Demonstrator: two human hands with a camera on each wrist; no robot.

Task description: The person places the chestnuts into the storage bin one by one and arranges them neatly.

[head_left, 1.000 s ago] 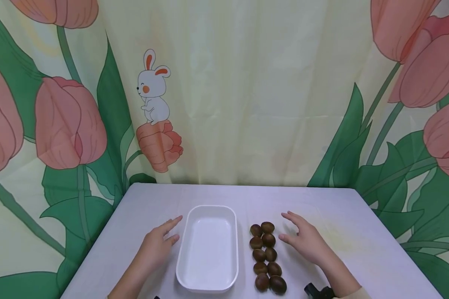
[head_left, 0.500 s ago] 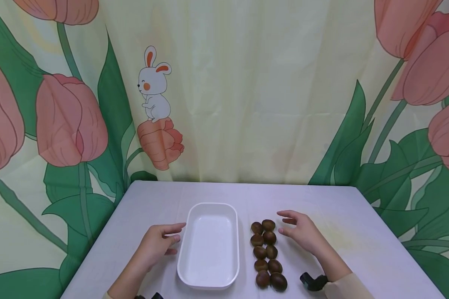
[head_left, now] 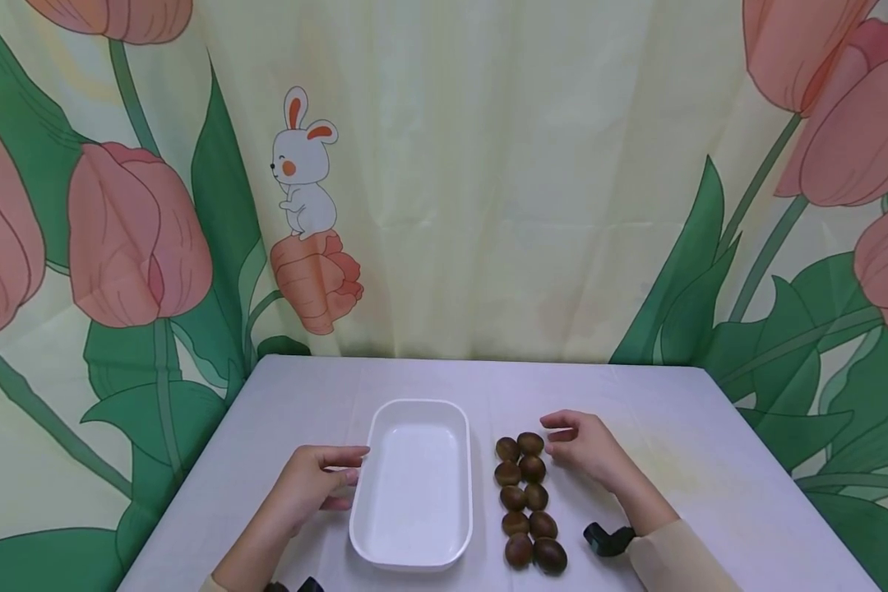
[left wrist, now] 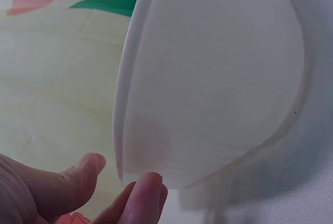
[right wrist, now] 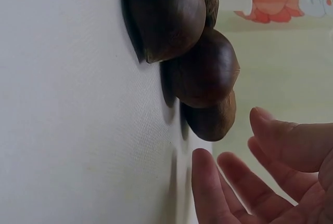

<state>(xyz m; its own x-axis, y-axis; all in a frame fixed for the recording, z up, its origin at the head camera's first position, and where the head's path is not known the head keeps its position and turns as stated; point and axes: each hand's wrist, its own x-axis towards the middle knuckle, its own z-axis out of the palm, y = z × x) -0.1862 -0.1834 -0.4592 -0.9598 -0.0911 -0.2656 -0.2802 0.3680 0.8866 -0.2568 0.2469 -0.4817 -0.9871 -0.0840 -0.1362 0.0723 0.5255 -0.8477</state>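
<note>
A white rectangular tray (head_left: 413,493) with rounded corners lies on the table with nothing in it. At its left side is my left hand (head_left: 312,485), fingertips at the wall; in the left wrist view the thumb (left wrist: 83,177) stands apart from the rim and the fingers (left wrist: 144,198) are by the outer wall. Several brown chestnuts (head_left: 513,498) lie in two columns to the right of the tray. My right hand (head_left: 588,448) hovers beside the far end of them, thumb and fingers spread with nothing between, close to the end chestnut (right wrist: 210,117).
A white cloth covers the table (head_left: 710,477). Behind it hangs a curtain (head_left: 488,189) printed with tulips and a rabbit. A black device (head_left: 608,539) sits at the right wrist, and a dark piece (head_left: 309,585) shows near the left forearm.
My left hand has come to the tray's left edge, its fingers drawing closer to the wall. My right hand has shifted left toward the far chestnuts. Tray and chestnuts stay in place.
</note>
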